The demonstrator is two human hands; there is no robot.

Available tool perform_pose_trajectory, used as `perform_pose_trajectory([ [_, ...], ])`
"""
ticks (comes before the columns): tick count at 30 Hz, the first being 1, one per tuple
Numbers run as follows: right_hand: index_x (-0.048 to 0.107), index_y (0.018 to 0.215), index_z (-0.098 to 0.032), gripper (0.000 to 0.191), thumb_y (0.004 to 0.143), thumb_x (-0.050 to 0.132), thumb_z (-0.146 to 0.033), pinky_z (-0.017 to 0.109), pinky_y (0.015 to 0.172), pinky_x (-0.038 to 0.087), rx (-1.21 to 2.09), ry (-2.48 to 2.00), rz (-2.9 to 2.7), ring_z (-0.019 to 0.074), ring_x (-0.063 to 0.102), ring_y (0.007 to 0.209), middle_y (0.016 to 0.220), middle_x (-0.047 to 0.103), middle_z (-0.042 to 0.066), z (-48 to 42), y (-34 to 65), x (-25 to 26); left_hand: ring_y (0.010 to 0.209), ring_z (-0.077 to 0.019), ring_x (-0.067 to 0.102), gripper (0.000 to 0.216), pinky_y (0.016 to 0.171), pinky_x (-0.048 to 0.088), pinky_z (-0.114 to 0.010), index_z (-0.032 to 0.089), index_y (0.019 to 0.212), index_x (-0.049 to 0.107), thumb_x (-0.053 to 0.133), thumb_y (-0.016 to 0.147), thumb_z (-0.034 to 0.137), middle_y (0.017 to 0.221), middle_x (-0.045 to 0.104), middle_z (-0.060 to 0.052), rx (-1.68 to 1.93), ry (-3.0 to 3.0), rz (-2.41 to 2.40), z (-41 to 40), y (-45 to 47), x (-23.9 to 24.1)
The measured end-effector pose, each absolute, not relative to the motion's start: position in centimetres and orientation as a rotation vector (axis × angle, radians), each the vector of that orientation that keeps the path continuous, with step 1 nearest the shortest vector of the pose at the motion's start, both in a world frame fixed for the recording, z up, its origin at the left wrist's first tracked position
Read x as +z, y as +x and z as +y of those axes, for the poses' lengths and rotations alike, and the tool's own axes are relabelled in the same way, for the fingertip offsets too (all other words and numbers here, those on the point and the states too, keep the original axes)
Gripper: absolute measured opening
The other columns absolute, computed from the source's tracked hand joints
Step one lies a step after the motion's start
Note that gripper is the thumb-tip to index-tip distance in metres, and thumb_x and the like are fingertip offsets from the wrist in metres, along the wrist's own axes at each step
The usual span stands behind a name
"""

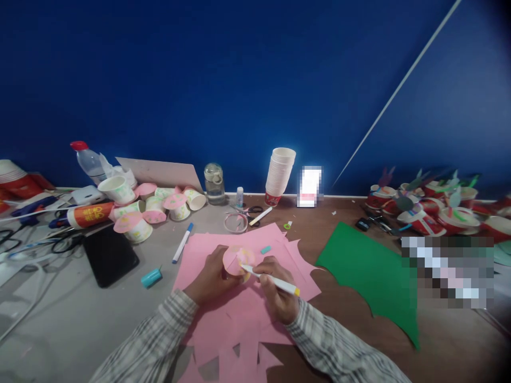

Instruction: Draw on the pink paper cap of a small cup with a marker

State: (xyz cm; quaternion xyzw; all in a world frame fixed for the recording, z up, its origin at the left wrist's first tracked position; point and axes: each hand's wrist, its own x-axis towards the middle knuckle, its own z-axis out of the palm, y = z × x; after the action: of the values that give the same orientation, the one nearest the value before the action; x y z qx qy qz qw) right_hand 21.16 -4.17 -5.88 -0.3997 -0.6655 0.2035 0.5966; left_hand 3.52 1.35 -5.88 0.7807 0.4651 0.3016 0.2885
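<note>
My left hand [211,276] is wrapped around a small paper cup topped with a pink paper disc [236,258], holding it over the pink paper sheets [239,314]. My right hand [276,292] grips a white marker with a yellow end [275,282]; its tip touches the pink disc. Both forearms wear plaid sleeves.
A green sheet [371,271] lies to the right. At the left stand pink-capped cups [136,226], a black tablet [109,255], a blue-capped marker [182,243] and a teal cap [151,277]. A stack of cups [279,175], a jar [214,183], scissors [249,211] and red decorated cups [431,210] line the back.
</note>
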Motion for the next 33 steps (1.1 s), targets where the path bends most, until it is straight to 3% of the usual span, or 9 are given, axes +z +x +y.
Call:
perform_pose_trajectory([
  [33,0.066,0.083,-0.021,0.017,0.082,0.049,-0.022,0.033,0.059,0.049,0.453,-0.920,-1.535,0.0202,0.060,0.066,0.070,0.065,0.003,-3.90,21.06,-5.41,0.092,-0.0242,0.058,0.042,0.081,0.048,-0.039,0.029,0.099,0.058,0.071,0.059,0.032,0.096,0.062,-0.002,0.816,2.065,1.232,1.46,3.49,-6.15],
])
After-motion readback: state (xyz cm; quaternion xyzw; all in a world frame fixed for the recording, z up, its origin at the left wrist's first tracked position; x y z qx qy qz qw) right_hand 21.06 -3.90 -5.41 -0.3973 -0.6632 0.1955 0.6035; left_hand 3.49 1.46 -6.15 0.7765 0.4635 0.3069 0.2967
